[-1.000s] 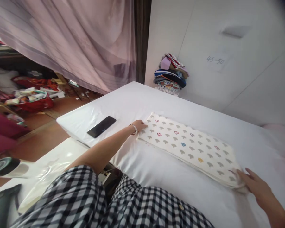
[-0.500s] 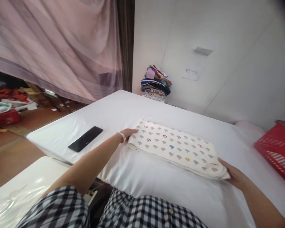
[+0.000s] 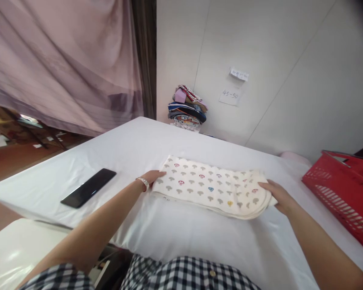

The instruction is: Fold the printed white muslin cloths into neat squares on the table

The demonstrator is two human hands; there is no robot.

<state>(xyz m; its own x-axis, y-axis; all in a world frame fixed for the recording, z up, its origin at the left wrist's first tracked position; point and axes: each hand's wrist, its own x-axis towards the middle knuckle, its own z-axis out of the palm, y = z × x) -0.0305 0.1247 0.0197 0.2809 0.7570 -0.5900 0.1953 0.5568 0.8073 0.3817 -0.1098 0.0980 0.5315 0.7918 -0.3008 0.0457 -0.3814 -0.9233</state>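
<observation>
A cream cloth (image 3: 205,187) with small grey, red, blue and yellow mushroom prints lies folded into a long strip on the white-covered table (image 3: 133,141). At its left end, my left hand (image 3: 153,177) is closed on the edge, a pale bracelet on the wrist. My right hand (image 3: 276,195) grips the right end, thumb on top and the other fingers hidden under the fabric. That end is slightly lifted and curled over, with several layers showing along the rounded near corner.
A black phone (image 3: 89,188) lies on the table to the left. The red plastic basket (image 3: 345,189) stands at the right edge. Behind the table, a stack of folded fabrics (image 3: 187,108) rests against the wall, near a paper sign (image 3: 230,96) reading 45-50.
My right hand has drawn the cloth's right end inward and curled it over. My left hand keeps hold of the left end. The view has turned a little to the right.
</observation>
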